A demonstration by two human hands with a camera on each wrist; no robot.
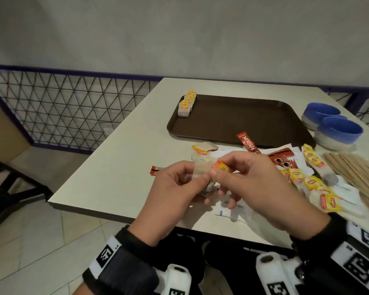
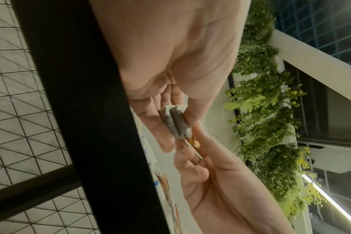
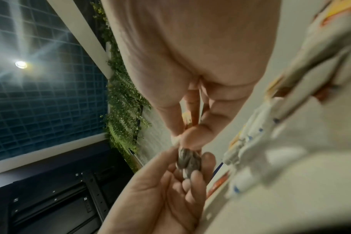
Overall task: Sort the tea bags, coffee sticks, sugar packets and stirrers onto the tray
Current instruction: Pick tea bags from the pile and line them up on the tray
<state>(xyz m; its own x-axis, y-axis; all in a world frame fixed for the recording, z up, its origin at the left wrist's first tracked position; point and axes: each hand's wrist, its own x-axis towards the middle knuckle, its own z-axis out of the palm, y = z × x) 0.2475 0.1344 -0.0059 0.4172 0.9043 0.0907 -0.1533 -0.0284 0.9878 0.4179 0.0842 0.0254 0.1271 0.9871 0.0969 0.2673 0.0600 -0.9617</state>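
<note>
Both hands raised above the near edge of the white table (image 1: 107, 167), sharing one tea bag (image 1: 200, 173). Left hand (image 1: 175, 188) curled round the papery pouch, thumb and fingers pinching it; from the left wrist view the grey folded pouch (image 2: 177, 125) sits between thumb and fingertips. Right hand (image 1: 249, 188) pinching the bag's yellow-and-red tag (image 1: 221, 167) between thumb and forefinger, the other fingers loosely bent below. From the right wrist view, same pouch (image 3: 188, 161) pressed between the fingertips of both hands, somewhat blurred.

Brown tray (image 1: 232, 118) lying farther back on the table, well apart from the hands. Short row of tea bags with yellow tags (image 1: 186, 103) standing at the tray's far left corner, leaning on one another. Rest of the tray surface bare.

Between tray and hands: a red Nescafe coffee stick (image 1: 247, 142) resting partly over the tray's near rim, more red coffee sachets (image 1: 283, 158) just right of it, and a single small red packet (image 1: 156, 169) left of the left hand. Loose pile of yellow-tagged tea bags (image 1: 311, 175) to the right of the right hand, lying on white paper packets (image 1: 228, 211), print too small to read. Bundle of wooden stirrers (image 1: 358, 173) at the far right edge. Two blue-and-grey bowls (image 1: 337, 128) just beside the tray's right side, touching each other.
</note>
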